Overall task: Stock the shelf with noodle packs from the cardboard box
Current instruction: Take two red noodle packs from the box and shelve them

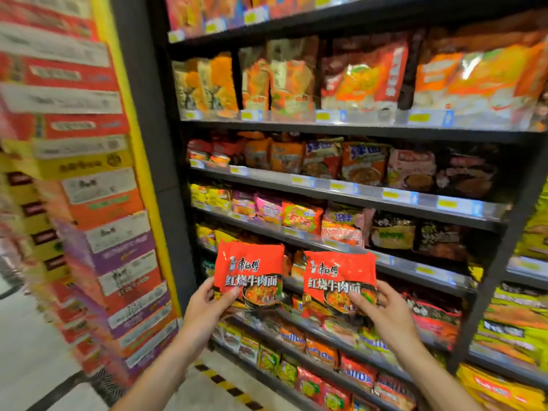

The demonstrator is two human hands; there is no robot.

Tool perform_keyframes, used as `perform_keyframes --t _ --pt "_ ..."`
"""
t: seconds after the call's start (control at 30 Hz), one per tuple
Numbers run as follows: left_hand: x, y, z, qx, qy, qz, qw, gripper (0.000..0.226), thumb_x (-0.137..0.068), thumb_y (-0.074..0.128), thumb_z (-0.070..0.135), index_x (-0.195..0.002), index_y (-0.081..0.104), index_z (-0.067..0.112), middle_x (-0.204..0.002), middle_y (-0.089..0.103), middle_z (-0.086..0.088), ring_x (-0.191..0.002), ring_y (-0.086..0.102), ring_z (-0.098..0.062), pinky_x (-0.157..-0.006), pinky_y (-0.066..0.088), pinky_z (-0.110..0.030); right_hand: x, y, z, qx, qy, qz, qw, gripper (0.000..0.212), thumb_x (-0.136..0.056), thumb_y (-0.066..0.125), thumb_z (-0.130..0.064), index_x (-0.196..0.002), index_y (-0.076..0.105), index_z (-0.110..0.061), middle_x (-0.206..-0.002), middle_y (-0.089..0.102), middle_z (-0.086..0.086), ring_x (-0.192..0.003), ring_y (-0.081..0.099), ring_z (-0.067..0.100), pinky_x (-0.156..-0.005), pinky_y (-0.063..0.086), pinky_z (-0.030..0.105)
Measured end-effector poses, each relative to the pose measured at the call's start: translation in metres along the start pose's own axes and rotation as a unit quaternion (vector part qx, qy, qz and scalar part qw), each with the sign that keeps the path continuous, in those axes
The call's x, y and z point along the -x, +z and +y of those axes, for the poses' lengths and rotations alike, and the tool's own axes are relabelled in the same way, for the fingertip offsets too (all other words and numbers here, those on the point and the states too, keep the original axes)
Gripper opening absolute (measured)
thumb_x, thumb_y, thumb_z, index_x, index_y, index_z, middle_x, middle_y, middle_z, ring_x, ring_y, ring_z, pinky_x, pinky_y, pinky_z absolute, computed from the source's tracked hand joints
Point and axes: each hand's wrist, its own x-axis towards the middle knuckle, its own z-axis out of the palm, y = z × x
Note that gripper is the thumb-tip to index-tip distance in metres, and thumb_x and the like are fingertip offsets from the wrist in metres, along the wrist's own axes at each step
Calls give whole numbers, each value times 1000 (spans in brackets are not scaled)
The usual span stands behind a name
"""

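I hold two red noodle packs with white and black lettering up in front of the shelf unit. My left hand [207,307] grips the bottom left corner of the left noodle pack [250,268], thumb on its front. My right hand [382,307] grips the bottom right corner of the right noodle pack [338,277] the same way. Both packs are upright, side by side, level with the lower shelves [394,269]. The cardboard box is out of view.
The dark shelf unit [341,129] carries several rows of noodle and snack bags with yellow price tags. A tall stack of red, orange and purple cartons [98,203] stands on the left beside a yellow-edged post. Striped floor tape [225,384] runs below.
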Motion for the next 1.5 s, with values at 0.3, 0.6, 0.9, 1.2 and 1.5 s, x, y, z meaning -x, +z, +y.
perform_keyframes --t 0.3,0.6,0.9,1.2,1.5 --pt "-87 -147 42 47 91 45 994 39 -86 74 22 -120 56 24 -115 72 1 -103 71 -25 -84 59 -48 -57 150 -45 -10 -56 -30 998 71 -73 83 -41 -135 57 -19 -133 61 -3 -131 50 22 -113 39 44" --pt "-174 -228 38 76 83 41 993 44 -86 74 29 -126 56 31 -119 70 6 -106 70 -16 -84 59 -41 -102 255 -62 -3 -48 -22 999 83 -76 80 -40 -147 45 -14 -145 50 -3 -139 42 22 -106 37 34" --pt "-292 -224 31 55 104 54 992 33 -88 71 26 -118 59 31 -112 68 7 -99 71 -12 -78 62 -34 -199 303 -67 -23 -75 14 997 68 -79 82 -35 -138 55 -16 -133 59 -8 -123 54 7 -94 44 15" --pt "-454 -213 46 31 138 66 988 35 -92 69 23 -125 58 28 -113 70 8 -104 69 -12 -79 61 -37 -343 356 -72 -43 -92 14 995 31 -84 75 -8 -114 67 -15 -100 78 1 -90 74 10 -66 55 13" --pt "-585 -209 51 -3 186 82 979 44 -93 67 35 -135 54 37 -125 66 8 -114 65 -14 -89 58 -49 -423 389 -75 -61 -83 5 995 36 -84 76 -17 -118 65 -20 -103 77 -3 -93 74 10 -66 56 14"
